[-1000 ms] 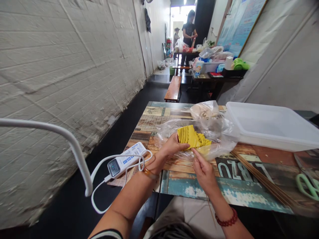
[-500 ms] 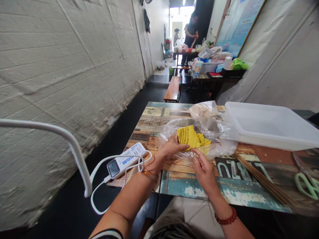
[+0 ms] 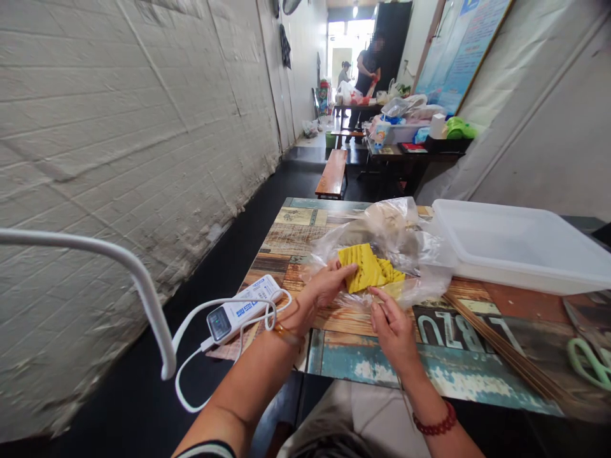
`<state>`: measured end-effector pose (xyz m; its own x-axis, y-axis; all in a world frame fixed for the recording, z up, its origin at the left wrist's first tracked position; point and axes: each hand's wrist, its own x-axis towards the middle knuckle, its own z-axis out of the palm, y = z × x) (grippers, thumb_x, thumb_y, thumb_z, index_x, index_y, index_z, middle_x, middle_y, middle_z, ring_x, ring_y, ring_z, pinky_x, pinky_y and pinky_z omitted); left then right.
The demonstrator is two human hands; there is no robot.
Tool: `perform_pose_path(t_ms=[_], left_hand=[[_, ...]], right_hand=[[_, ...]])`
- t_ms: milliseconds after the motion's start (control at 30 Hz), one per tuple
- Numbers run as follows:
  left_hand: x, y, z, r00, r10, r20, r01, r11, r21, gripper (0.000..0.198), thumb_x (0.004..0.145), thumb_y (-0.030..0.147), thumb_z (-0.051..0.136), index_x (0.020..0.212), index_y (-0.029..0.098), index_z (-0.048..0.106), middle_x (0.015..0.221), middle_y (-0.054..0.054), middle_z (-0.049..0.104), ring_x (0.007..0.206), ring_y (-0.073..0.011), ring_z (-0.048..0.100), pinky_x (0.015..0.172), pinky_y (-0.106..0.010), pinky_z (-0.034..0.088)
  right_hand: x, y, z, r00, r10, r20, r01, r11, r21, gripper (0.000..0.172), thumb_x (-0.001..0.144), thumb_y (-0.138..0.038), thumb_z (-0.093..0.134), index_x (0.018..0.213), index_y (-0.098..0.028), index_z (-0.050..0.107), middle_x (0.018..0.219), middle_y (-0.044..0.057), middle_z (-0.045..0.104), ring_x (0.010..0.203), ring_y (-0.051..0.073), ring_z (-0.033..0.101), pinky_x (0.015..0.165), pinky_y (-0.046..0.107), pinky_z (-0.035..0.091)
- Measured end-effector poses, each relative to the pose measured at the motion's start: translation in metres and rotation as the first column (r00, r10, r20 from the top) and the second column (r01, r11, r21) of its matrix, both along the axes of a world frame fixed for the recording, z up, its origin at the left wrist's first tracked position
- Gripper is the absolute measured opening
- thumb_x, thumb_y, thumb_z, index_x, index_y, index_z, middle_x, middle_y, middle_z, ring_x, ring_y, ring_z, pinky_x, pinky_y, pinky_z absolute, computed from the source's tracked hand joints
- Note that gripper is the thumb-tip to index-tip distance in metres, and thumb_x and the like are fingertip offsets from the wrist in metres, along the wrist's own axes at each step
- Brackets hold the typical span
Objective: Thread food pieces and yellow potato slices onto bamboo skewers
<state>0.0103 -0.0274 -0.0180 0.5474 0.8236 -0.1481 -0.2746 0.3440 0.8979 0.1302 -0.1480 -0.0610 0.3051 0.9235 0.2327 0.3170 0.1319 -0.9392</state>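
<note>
My left hand (image 3: 329, 283) grips the left side of a yellow ridged slab (image 3: 358, 267) with dark lines across it, thumb on top. More yellow ridged pieces (image 3: 390, 272) lie beside it on a clear plastic bag (image 3: 424, 254) spread over the table. My right hand (image 3: 392, 318) is closed on a thin skewer (image 3: 407, 397), its fingertips near the slab's lower edge. The skewer's lower part trails out below the palm. Whether its tip is inside the slab I cannot tell. On the table to the right lies a bundle of brown skewers (image 3: 501, 350).
A white plastic tray (image 3: 515, 277) stands at the right, with green-handled scissors (image 3: 589, 362) near it. A white power bank (image 3: 243, 308) with a looped cable lies at the table's left edge. Further off are a bench (image 3: 333, 173), a loaded table (image 3: 396, 152) and a standing person (image 3: 365, 70).
My left thumb has moved up from the slab's lower edge onto its face. My right hand stays close below it. The camera view has shifted slightly.
</note>
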Motion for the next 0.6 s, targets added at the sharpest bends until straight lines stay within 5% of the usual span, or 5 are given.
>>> perform_pose_path(t_ms=[600], left_hand=[[0.0016,0.0033,-0.0047,0.998,-0.059,0.021,0.06,0.998,-0.031,0.042,0.063,0.033,0.076,0.096,0.01,0.065,0.085,-0.009,0.071,0.079,-0.0188,0.066,0.073,-0.029,0.051]], right_hand=[[0.0041,0.004,-0.0032,0.999,0.031,0.027,-0.03,0.998,-0.055,0.033,0.091,-0.039,0.046,0.113,-0.017,0.057,0.056,-0.003,0.053,0.052,0.015,0.053,0.056,0.028,0.042]])
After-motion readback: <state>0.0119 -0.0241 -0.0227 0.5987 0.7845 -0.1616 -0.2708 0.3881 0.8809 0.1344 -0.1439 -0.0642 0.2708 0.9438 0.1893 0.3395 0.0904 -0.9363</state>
